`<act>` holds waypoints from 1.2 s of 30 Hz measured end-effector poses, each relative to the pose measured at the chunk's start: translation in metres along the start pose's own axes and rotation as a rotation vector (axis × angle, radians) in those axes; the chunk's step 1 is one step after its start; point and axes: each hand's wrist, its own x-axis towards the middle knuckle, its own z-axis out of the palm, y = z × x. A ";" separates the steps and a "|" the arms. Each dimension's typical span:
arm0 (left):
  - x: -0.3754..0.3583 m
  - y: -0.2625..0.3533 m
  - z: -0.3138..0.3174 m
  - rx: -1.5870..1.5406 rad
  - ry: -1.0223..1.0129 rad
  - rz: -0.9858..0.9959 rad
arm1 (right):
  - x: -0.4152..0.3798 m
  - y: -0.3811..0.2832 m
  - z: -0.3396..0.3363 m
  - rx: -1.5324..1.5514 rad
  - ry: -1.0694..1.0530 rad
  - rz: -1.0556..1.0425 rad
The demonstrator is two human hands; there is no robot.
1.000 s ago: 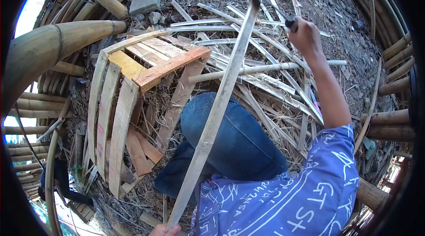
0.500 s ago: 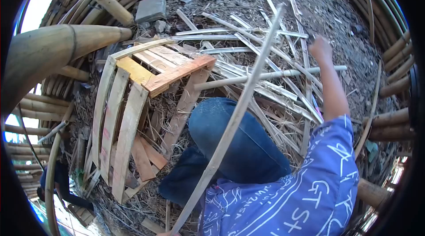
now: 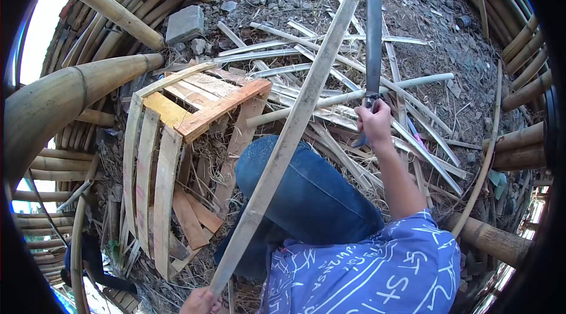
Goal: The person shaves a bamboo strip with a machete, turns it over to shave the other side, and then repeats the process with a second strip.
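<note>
My right hand (image 3: 374, 122) is closed around the handle of a machete (image 3: 374, 37), its long dark blade pointing away from me and upward. At the bottom of the head view my left hand (image 3: 201, 302) grips the near end of a long split bamboo strip (image 3: 283, 152). The strip slants up across my bent knee toward the blade, its far end close to the left of the machete's tip. Left of my knee stands a wooden crate (image 3: 224, 107) of nailed slats.
Several pale bamboo strips (image 3: 336, 116) and shavings litter the ground. A bamboo pole (image 3: 413, 81) lies across them. A grey concrete block (image 3: 184, 24) sits beyond the crate. Thick bamboo poles (image 3: 82, 81) stick in from the left. Another person (image 3: 94, 261) is at the lower left.
My right hand has come back toward me from the ground, bringing the machete upright into view. My left hand has risen into view with the strip, which has shifted left.
</note>
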 end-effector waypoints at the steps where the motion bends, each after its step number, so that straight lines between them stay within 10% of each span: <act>1: -0.005 0.012 0.004 0.114 0.025 -0.029 | -0.008 -0.006 0.004 0.043 -0.025 -0.027; 8: 0.016 0.041 0.022 0.246 0.464 0.235 | -0.049 -0.033 0.014 -0.099 -0.107 -0.285; 12: 0.025 0.071 0.051 0.890 0.678 0.593 | -0.063 -0.043 0.014 -0.298 -0.192 -0.465; 15: 0.037 0.086 0.074 0.778 0.760 0.403 | -0.079 -0.063 0.014 -0.388 -0.257 -0.543; 36: 0.063 0.122 0.107 0.940 0.724 0.581 | -0.066 -0.056 0.019 -0.694 -0.217 -0.730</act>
